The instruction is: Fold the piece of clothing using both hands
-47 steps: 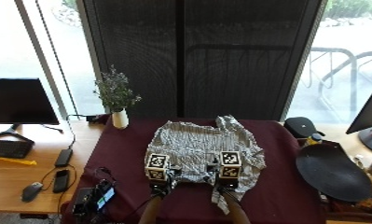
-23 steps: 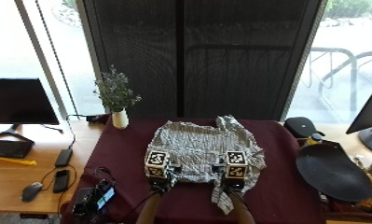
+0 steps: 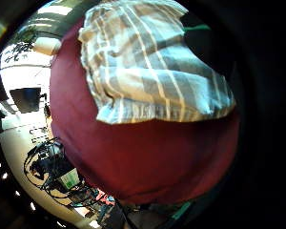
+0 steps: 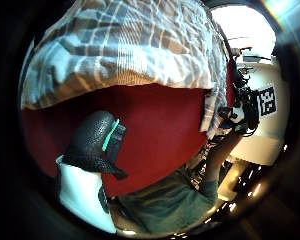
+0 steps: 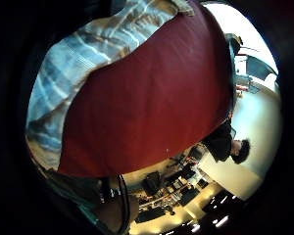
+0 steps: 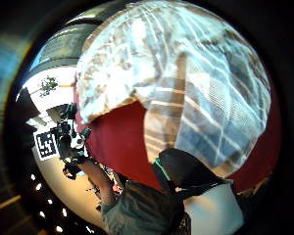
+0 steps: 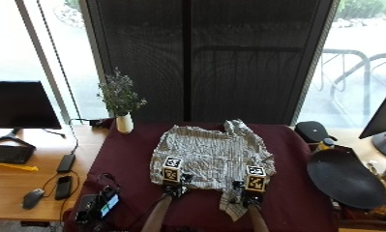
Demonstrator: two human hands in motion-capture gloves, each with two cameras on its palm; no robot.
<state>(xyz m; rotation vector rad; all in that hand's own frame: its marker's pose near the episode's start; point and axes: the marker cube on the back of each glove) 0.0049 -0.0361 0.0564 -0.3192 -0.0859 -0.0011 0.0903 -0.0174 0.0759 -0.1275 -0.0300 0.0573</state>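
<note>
One rumpled grey-and-white checked shirt [image 7: 212,152].

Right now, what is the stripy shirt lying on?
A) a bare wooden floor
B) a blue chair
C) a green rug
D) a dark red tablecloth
D: the shirt lies spread out on the dark red tablecloth that covers the table, with both hands at its near edge.

surface [image 7: 289,145]: dark red cloth cover | garment [image 7: 212,152]: checked, spread flat beyond left hand [image 7: 174,186] and right hand [image 7: 250,193] | vase [image 7: 124,123]: far corner past left hand
</note>
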